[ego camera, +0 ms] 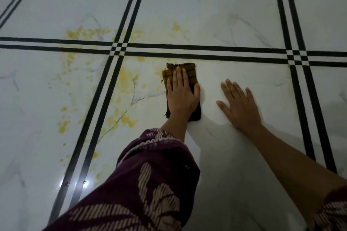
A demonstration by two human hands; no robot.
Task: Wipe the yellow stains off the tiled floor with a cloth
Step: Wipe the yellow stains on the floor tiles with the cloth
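A folded dark cloth [189,73], its far end stained yellow-brown, lies on the white marble-look tiled floor [244,30]. My left hand [181,93] presses flat on top of it, fingers pointing away, thumb along the cloth's right edge. Yellow stains [125,80] spread over the tile just left of the cloth. More stains [82,33] sit beyond the black double line at the upper left, and spots [63,124] trail down the left tile. My right hand [239,105] rests palm down on bare floor to the right of the cloth, fingers spread, holding nothing.
Black double grout lines [206,52] cross the floor, one pair running across just beyond the cloth, others running away at left [97,110] and right [300,88]. A maroon patterned sleeve [150,184] covers my left forearm. The tile under my right hand looks stain-free.
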